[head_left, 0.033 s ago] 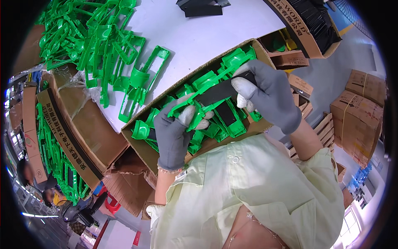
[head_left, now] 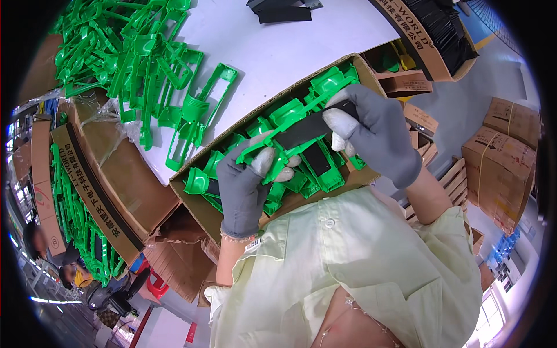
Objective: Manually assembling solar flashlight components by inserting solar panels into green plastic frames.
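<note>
My left hand [head_left: 246,180], in a grey glove with pale fingertips, is closed on one end of a green plastic frame [head_left: 277,158]. A flat black strip [head_left: 303,130] lies along that frame. Gloved the same way, my right hand [head_left: 377,136] pinches the strip's far end between thumb and fingers. Both hands are above an open cardboard box [head_left: 223,138] of green plastic parts. Some parts inside carry black pieces, one of them a black strip [head_left: 316,158] just below my hands. My fingers hide part of the held frame.
Green plastic parts [head_left: 148,64] are heaped on the white table [head_left: 255,64]. Black strips [head_left: 284,13] lie at its far side. A carton of green parts [head_left: 87,214] stands at left, a carton of black pieces [head_left: 447,43] at far right. Strapped boxes [head_left: 500,168] are stacked at right.
Hardly anything differs. My left hand and the held frame have shifted very slightly; both grips are the same.
</note>
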{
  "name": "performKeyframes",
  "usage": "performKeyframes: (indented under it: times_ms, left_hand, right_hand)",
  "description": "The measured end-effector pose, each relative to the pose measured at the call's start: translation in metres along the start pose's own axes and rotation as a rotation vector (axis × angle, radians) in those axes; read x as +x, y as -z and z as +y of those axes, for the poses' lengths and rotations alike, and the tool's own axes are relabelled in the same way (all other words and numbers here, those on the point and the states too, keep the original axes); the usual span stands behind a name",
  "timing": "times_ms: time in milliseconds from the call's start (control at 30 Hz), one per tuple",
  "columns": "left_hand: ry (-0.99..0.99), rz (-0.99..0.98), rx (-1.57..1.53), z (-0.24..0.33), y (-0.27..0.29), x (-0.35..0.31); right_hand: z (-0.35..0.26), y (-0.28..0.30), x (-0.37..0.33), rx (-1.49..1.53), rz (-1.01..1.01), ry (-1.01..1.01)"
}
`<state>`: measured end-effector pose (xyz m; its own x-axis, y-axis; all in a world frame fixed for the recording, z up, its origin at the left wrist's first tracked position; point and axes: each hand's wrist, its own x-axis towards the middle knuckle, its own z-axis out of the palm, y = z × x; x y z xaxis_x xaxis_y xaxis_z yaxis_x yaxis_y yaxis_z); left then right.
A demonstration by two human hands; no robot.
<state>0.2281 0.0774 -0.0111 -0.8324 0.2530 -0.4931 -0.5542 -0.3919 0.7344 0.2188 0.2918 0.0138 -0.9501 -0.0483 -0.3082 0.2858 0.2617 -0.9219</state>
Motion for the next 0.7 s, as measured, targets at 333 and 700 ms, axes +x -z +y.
performKeyframes:
  times_ms: [333, 700]
  left_hand:
    - [0.007, 0.07, 0.216, 0.002, -0.016, -0.004]
    - [0.042, -0.125, 0.344, -0.009, 0.011, -0.021]
  right_hand:
    - [0.015, 0.0, 0.001, -0.598, 0.039, 0.207]
    - [0.049, 0.002, -0.029, -0.353, -0.121, 0.237]
